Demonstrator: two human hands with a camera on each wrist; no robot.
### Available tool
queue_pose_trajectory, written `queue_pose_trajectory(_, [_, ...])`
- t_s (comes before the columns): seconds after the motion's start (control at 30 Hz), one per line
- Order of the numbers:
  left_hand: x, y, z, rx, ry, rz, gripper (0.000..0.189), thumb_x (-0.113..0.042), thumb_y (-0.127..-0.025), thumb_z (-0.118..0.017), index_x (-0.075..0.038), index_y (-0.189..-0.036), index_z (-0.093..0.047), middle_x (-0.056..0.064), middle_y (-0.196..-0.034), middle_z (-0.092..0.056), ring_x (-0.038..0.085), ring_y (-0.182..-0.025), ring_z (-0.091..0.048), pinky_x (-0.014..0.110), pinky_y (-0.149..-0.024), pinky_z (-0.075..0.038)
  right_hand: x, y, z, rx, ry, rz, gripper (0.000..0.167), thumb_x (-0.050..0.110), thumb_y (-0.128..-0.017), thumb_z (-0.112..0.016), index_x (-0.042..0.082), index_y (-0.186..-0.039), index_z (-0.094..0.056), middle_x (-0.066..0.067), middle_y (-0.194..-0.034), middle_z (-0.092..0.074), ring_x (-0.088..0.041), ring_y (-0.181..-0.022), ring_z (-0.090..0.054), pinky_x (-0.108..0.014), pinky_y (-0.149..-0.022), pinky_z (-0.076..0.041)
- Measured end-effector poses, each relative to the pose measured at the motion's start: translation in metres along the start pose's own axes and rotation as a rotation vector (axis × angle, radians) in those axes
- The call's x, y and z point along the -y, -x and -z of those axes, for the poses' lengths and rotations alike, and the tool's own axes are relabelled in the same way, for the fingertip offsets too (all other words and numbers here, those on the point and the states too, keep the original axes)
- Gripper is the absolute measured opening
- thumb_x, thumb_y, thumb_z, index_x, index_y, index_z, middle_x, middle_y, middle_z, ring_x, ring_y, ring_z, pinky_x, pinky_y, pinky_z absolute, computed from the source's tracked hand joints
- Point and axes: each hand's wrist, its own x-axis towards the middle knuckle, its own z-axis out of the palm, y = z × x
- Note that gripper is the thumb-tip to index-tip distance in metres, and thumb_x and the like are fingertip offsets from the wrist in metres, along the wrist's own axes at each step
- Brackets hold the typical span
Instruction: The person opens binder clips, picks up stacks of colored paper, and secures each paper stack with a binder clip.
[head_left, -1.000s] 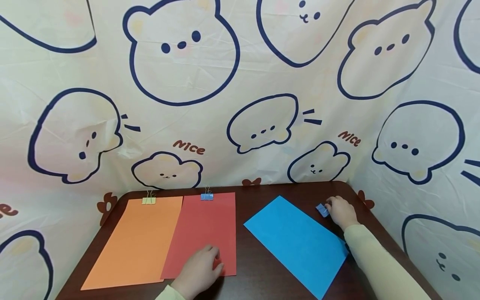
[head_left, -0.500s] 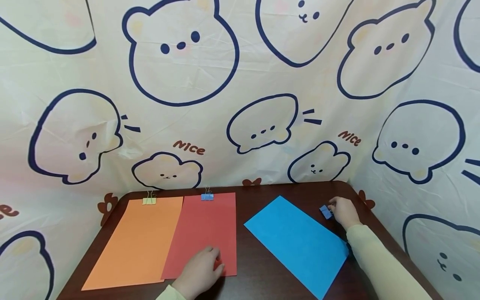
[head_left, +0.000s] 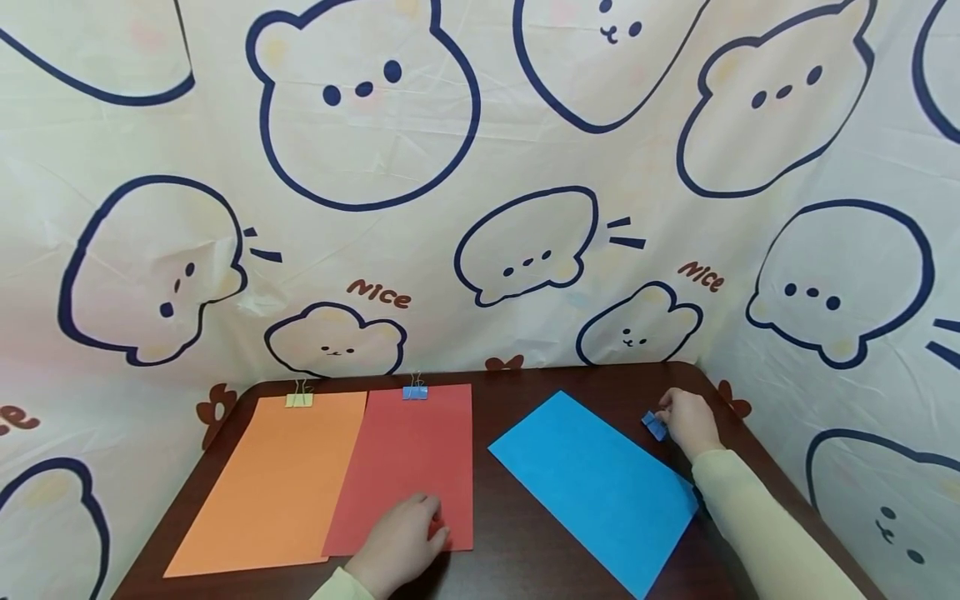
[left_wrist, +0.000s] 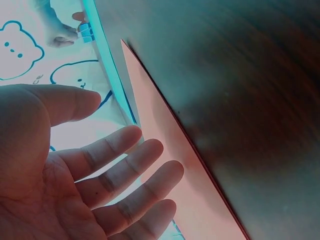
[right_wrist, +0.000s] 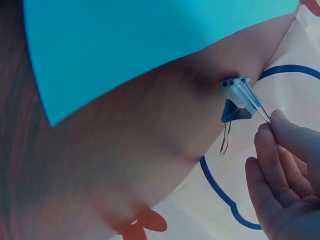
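At the table's right side my right hand (head_left: 688, 422) pinches a blue binder clip (head_left: 654, 426) by one wire handle, between thumb and fingertips. In the right wrist view the clip (right_wrist: 239, 100) hangs off the fingertips, its second wire handle sticking out free. A blue sheet of paper (head_left: 592, 487) lies aslant to the left of that hand, apart from the clip. My left hand (head_left: 401, 542) is over the lower part of a red sheet (head_left: 408, 450). The left wrist view has its fingers (left_wrist: 140, 170) loosely bent, with nothing held.
An orange sheet (head_left: 262, 492) lies at the left, partly under the red one. A yellow binder clip (head_left: 298, 401) is on its top edge, and another blue clip (head_left: 415, 392) is on the red sheet's. A cartoon-printed cloth (head_left: 420, 167) surrounds the dark brown table (head_left: 517, 575).
My right hand and the binder clip have shifted slightly to the right. My left hand and the paper sheets stay put.
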Motion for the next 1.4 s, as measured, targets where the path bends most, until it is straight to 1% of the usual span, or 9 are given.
queue_pose_trajectory(0.2, [-0.002, -0.002, -0.001, 0.016, -0.004, 0.024, 0.023, -0.026, -0.092, -0.076, -0.015, -0.082, -0.058, -0.001, -0.074, -0.048, 0.014, -0.064, -0.044, 0.031, -0.057, -0.037, 0.002, 0.003, -0.001, 0.004, 0.06, 0.052, 0.007, 0.004, -0.094, -0.071, -0.004, -0.095, -0.069, -0.019, -0.088, -0.071, -0.025, -0.071, -0.065, -0.043, -0.064, -0.057])
queue_pose_trajectory(0.37, [-0.002, -0.003, -0.002, 0.019, -0.008, 0.022, 0.023, -0.026, -0.092, -0.076, -0.015, -0.082, -0.058, -0.001, -0.073, -0.048, 0.015, -0.064, -0.044, 0.032, -0.058, -0.038, 0.004, 0.006, -0.002, -0.003, 0.095, 0.097, 0.01, 0.008, -0.095, -0.073, 0.0, -0.091, -0.069, -0.014, -0.081, -0.07, -0.021, -0.065, -0.062, -0.04, -0.059, -0.056])
queue_pose_trajectory(0.5, [-0.001, -0.002, -0.001, 0.024, -0.006, 0.017, 0.024, -0.026, -0.093, -0.075, -0.015, -0.081, -0.057, -0.002, -0.073, -0.048, 0.015, -0.064, -0.044, 0.032, -0.058, -0.037, 0.005, 0.01, -0.003, -0.007, 0.116, 0.123, 0.01, 0.01, -0.095, -0.073, 0.001, -0.091, -0.07, -0.013, -0.082, -0.071, -0.021, -0.067, -0.062, -0.04, -0.06, -0.056])
queue_pose_trajectory(0.7, [-0.001, -0.001, 0.001, 0.029, 0.004, 0.021, 0.023, -0.025, -0.093, -0.076, -0.015, -0.081, -0.058, -0.001, -0.074, -0.049, 0.015, -0.064, -0.045, 0.032, -0.058, -0.038, 0.002, 0.015, -0.005, -0.079, 0.161, 0.204, 0.009, 0.01, -0.091, -0.077, 0.004, -0.087, -0.071, -0.012, -0.084, -0.069, -0.025, -0.071, -0.065, -0.044, -0.064, -0.057])
queue_pose_trajectory(0.8, [-0.002, -0.002, 0.002, 0.031, 0.007, 0.028, 0.023, -0.025, -0.093, -0.076, -0.014, -0.081, -0.059, -0.001, -0.074, -0.049, 0.015, -0.065, -0.045, 0.032, -0.058, -0.038, 0.0, 0.016, -0.006, -0.109, 0.171, 0.243, 0.01, 0.009, -0.089, -0.079, 0.004, -0.085, -0.071, -0.01, -0.08, -0.066, -0.023, -0.067, -0.063, -0.041, -0.059, -0.055])
queue_pose_trajectory(0.93, [-0.002, -0.002, 0.002, 0.035, 0.009, 0.035, 0.023, -0.026, -0.093, -0.075, -0.014, -0.082, -0.059, -0.001, -0.074, -0.049, 0.015, -0.065, -0.045, 0.032, -0.058, -0.039, -0.001, 0.019, -0.007, -0.107, 0.165, 0.26, 0.009, 0.008, -0.087, -0.08, 0.004, -0.085, -0.072, -0.007, -0.077, -0.063, -0.018, -0.063, -0.057, -0.036, -0.055, -0.051])
queue_pose_trajectory(1.07, [-0.002, -0.002, 0.0, 0.025, 0.003, 0.025, 0.023, -0.026, -0.093, -0.075, -0.014, -0.081, -0.058, -0.001, -0.073, -0.049, 0.015, -0.064, -0.045, 0.032, -0.058, -0.038, -0.001, 0.023, -0.007, -0.095, 0.165, 0.26, 0.01, 0.008, -0.085, -0.081, 0.004, -0.088, -0.073, -0.008, -0.079, -0.065, -0.018, -0.064, -0.059, -0.035, -0.056, -0.052])
queue_pose_trajectory(1.23, [-0.002, -0.001, 0.0, 0.015, -0.001, 0.015, 0.023, -0.025, -0.092, -0.076, -0.014, -0.081, -0.059, -0.001, -0.074, -0.049, 0.014, -0.064, -0.044, 0.031, -0.058, -0.038, -0.003, 0.026, -0.008, -0.076, 0.173, 0.253, 0.012, 0.01, -0.084, -0.083, 0.006, -0.087, -0.073, -0.009, -0.084, -0.063, -0.023, -0.071, -0.06, -0.039, -0.06, -0.055])
queue_pose_trajectory(1.4, [-0.004, 0.001, 0.002, 0.015, 0.006, 0.002, 0.022, -0.024, -0.093, -0.075, -0.014, -0.081, -0.059, -0.002, -0.074, -0.049, 0.013, -0.063, -0.044, 0.031, -0.057, -0.038, -0.006, 0.028, -0.01, -0.081, 0.186, 0.267, 0.015, 0.012, -0.082, -0.086, 0.011, -0.084, -0.07, -0.013, -0.098, -0.058, -0.028, -0.082, -0.056, -0.04, -0.061, -0.052])
